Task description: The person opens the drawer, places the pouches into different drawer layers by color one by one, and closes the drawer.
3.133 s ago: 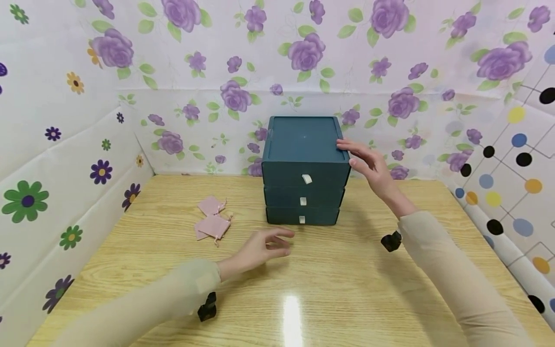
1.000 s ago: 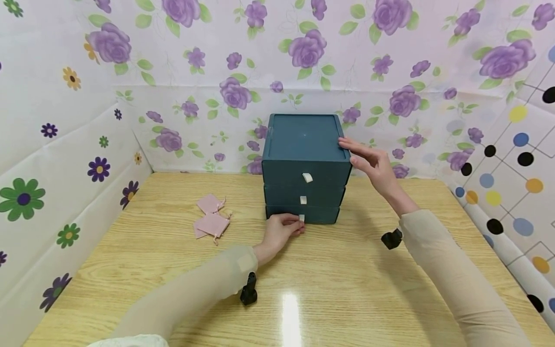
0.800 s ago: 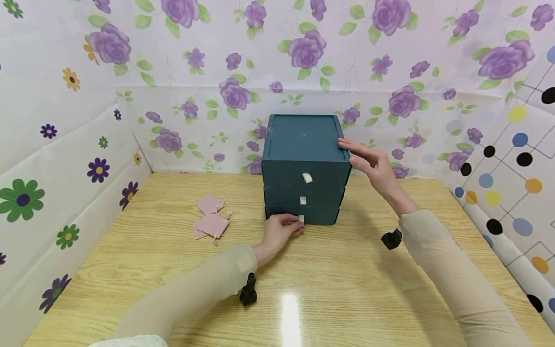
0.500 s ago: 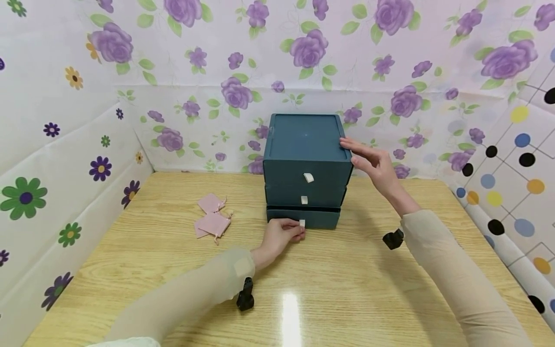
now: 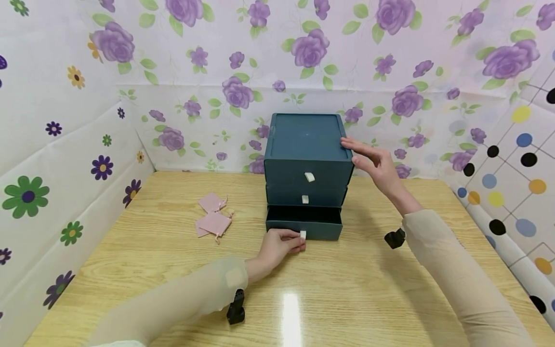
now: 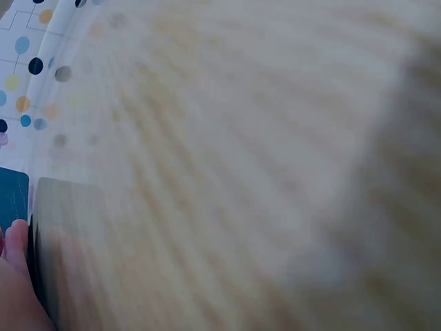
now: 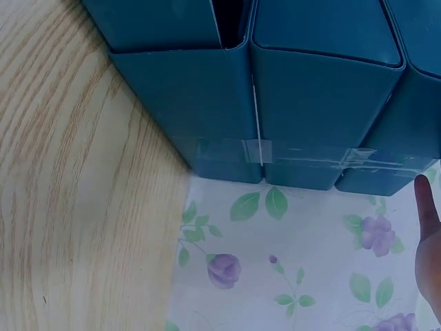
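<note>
A dark teal cabinet [image 5: 307,137] with three stacked drawers stands at the back of the table. Its bottom drawer [image 5: 318,230] is pulled partway out, and the part of its inside that shows looks dark and bare. My left hand [image 5: 277,248] pinches the white tab [image 5: 303,234] of that drawer. With fingers extended, my right hand [image 5: 377,168] rests on the top right edge of the cabinet. The right wrist view shows the cabinet's side [image 7: 317,103] and part of my right hand [image 7: 428,248]. At the left edge of the left wrist view is part of my left hand [image 6: 17,283].
Several pink drawstring pouches [image 5: 215,223] lie overlapping on the wooden table [image 5: 347,289], left of the cabinet. A flowered cloth [image 5: 195,130] hangs behind, with patterned cloths on both sides. Small black devices [image 5: 236,308] sit at both wrists.
My left hand moved from the table in front to the bottom drawer's tab, then toward the table's front edge as the drawer slid out. My right hand stayed on the cabinet.
</note>
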### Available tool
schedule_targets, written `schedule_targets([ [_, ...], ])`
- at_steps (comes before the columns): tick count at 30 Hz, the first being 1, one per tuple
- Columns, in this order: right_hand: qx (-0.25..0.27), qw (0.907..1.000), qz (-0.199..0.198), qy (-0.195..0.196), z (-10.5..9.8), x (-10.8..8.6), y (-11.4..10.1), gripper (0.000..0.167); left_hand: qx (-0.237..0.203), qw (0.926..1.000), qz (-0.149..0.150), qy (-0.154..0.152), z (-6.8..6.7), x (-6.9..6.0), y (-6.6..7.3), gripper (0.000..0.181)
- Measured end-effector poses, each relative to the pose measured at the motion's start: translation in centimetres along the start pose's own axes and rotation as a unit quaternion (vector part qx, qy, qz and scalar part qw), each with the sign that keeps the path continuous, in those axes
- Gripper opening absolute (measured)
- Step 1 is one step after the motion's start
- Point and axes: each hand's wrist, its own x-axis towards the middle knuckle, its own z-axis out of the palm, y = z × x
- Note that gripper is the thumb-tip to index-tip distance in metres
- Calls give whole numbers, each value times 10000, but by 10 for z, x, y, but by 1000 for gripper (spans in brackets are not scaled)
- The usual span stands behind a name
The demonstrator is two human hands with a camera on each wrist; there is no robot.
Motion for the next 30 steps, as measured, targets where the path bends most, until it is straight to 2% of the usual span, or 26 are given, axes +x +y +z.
schedule_targets([
  [15,-167,9998,67,3,0,1,-1,39,103,9991,-185,-378,-1,-26,-4,21],
  [22,-206,9997,92,9,-1,1,0,39,78,9984,-336,-450,-2,-34,-3,22],
  [30,-236,9997,81,10,-1,1,0,39,39,9979,-373,-530,0,-38,-3,22],
])
